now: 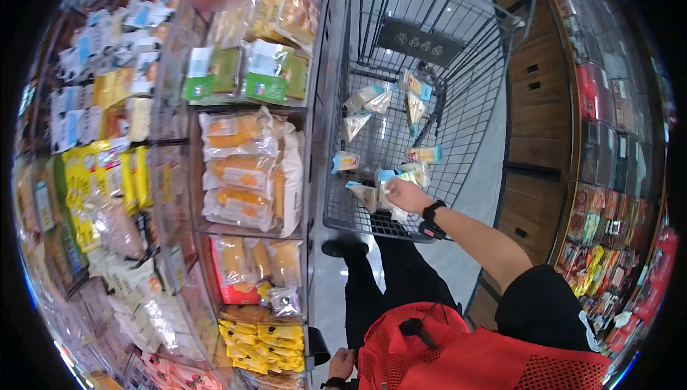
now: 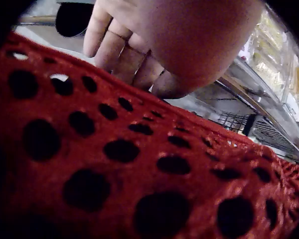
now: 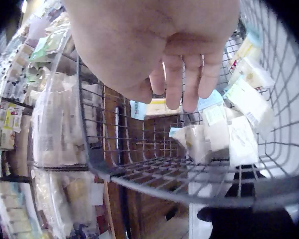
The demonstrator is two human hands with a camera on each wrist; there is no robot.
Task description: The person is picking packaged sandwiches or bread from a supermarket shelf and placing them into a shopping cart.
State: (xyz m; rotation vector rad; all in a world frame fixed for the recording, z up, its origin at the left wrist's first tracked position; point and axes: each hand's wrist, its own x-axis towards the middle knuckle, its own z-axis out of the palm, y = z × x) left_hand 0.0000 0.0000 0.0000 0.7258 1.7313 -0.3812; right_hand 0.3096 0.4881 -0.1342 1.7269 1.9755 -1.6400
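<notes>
Though contact unclear, packets [image 1: 367,196] around hand [image 1: 407,196]

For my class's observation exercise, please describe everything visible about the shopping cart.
The shopping cart is an open, dark grey wire basket, apparently coated metal, with a thicker rim. A dark panel bearing pale icons sits at its far end. The cart stands upright on the glossy floor, between packed shelves and wooden cabinets. Small wrapped packs, several wedge-shaped, lie scattered on its mesh bottom. The right hand is over its near end; whether it touches the wire is unclear.
</notes>
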